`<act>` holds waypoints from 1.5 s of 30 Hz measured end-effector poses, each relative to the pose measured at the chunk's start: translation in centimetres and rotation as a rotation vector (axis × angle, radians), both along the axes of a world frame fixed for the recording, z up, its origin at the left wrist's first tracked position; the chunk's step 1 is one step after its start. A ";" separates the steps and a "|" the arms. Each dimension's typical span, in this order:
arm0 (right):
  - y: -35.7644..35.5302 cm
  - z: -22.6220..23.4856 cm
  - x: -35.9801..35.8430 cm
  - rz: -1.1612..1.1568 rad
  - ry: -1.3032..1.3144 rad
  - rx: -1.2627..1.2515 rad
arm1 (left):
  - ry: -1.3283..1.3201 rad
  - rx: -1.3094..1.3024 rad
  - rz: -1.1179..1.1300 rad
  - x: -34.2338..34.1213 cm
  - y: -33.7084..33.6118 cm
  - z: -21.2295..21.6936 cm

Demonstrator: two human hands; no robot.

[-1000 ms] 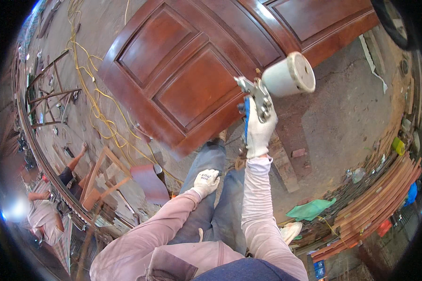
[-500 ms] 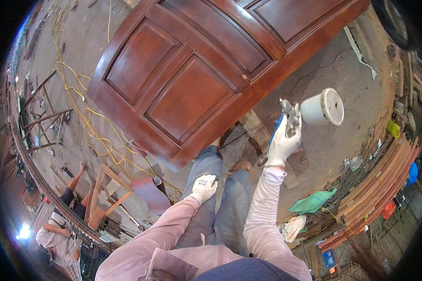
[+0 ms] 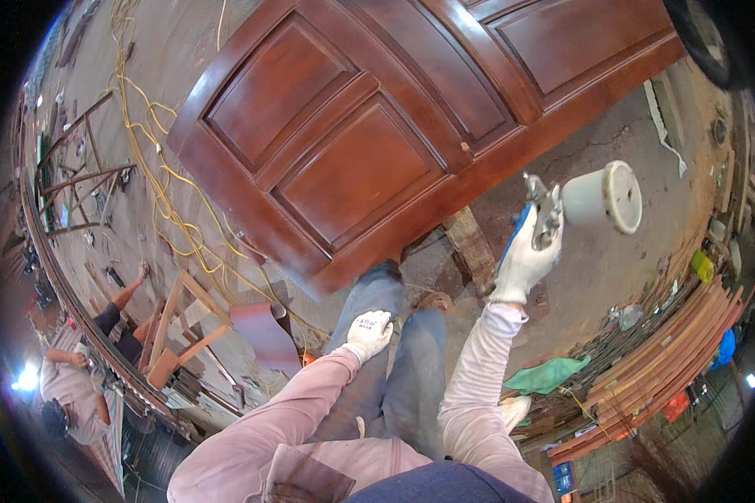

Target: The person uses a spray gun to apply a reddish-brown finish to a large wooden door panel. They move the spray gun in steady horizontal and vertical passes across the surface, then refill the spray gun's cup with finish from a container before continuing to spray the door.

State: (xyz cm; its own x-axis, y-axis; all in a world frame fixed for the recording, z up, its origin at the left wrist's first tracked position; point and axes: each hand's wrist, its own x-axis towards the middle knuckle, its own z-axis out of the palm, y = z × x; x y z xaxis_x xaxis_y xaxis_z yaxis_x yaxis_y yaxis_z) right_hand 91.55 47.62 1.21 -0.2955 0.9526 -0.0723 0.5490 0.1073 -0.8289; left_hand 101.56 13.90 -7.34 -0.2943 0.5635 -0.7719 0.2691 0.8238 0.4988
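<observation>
My right hand (image 3: pixel 524 264), in a white glove, is wrapped round a metal spray gun (image 3: pixel 547 220) with a pale cup (image 3: pixel 594 201) on it. The gun is held to the right of a glossy red-brown panelled wooden door (image 3: pixel 356 180), apart from its near edge. My left hand (image 3: pixel 367 335), also gloved, rests on my left thigh with its fingers curled in. A small dark bit shows by those fingertips, but I cannot make out what it is.
Beneath the door's edge is a wooden beam (image 3: pixel 470 247). Yellow cable (image 3: pixel 184 235) runs over the floor on the left, near a wooden frame (image 3: pixel 189 323) and a seated person (image 3: pixel 75 390). Stacked wood strips (image 3: pixel 654 352) and a green cloth (image 3: pixel 548 375) lie at the right.
The view has shifted a little, so the door and the spray gun appear farther right. My right hand still holds the gun; my left hand stays on my thigh.
</observation>
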 end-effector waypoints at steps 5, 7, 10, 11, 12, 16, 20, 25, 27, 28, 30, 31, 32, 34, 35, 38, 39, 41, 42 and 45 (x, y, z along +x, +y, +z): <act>-4.2 0.5 -1.8 0.114 0.081 -0.326 | 0.020 0.027 0.047 0.1 -0.2 0.0; -5.1 -1.1 -3.5 0.206 0.174 -0.348 | 0.046 0.040 0.069 -0.1 0.2 0.4; -5.6 -1.9 -6.5 0.165 0.260 -0.598 | -0.022 0.006 0.055 -0.2 0.5 0.2; -5.9 -2.1 -7.0 0.158 0.250 -0.584 | -0.010 0.017 0.069 0.1 0.2 0.1; -6.0 -2.2 -7.4 0.150 0.238 -0.568 | 0.002 0.030 0.081 0.4 0.1 0.0; -6.9 -3.7 -5.2 0.160 0.182 -0.248 | 0.021 0.005 0.065 1.1 -0.2 -0.2; -7.0 -2.4 -2.1 0.170 -0.009 -0.074 | 0.033 0.014 0.088 1.0 -0.1 0.0; -6.6 -2.6 -5.3 0.049 0.093 -0.393 | -0.028 -0.020 0.093 0.2 0.0 0.3; -5.7 -3.9 -8.7 0.178 0.151 -0.265 | 0.004 0.021 0.123 0.3 -0.4 -0.1; -5.5 -3.9 -11.1 0.201 0.198 -0.256 | -0.001 0.003 0.118 0.2 -0.3 0.0; -4.5 -4.9 -15.3 0.261 0.245 -0.203 | -0.010 0.006 0.137 -0.3 -0.1 0.2; -4.0 -5.3 -17.2 0.286 0.315 -0.120 | 0.000 0.022 0.150 -0.5 0.0 0.1; -3.8 -5.1 -18.5 0.297 0.394 -0.167 | 0.009 0.031 0.169 -0.5 0.0 0.1; -3.5 -4.3 -19.9 0.266 0.498 -0.305 | 0.012 0.032 0.178 -0.4 0.0 0.3; -3.8 -4.2 -20.1 0.231 0.526 -0.403 | 0.010 0.019 0.175 -0.3 0.0 0.4; -4.1 -4.5 -15.8 0.267 0.375 -0.304 | 0.023 0.011 0.146 -0.2 0.1 0.3; -4.3 -4.4 -14.2 0.280 0.334 -0.293 | 0.026 0.007 0.137 0.2 -0.1 0.3; -5.1 -3.0 -9.8 0.187 0.231 -0.377 | 0.034 0.025 0.133 0.8 -0.3 0.1; -5.6 -2.6 -7.5 0.183 0.169 -0.350 | 0.031 0.021 0.135 1.0 -0.3 0.0; -7.0 -2.1 -2.5 0.276 0.014 -0.071 | 0.039 0.015 0.130 1.5 -0.3 -0.4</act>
State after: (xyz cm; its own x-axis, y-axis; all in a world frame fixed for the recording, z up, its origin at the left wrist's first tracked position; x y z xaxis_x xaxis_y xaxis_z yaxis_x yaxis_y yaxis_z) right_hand 89.08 40.58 -0.90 -0.5446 0.8286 -0.1296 0.4952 0.1929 -0.8471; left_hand 103.06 13.65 -7.70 -0.3951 0.5298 -0.7505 0.1799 0.8457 0.5024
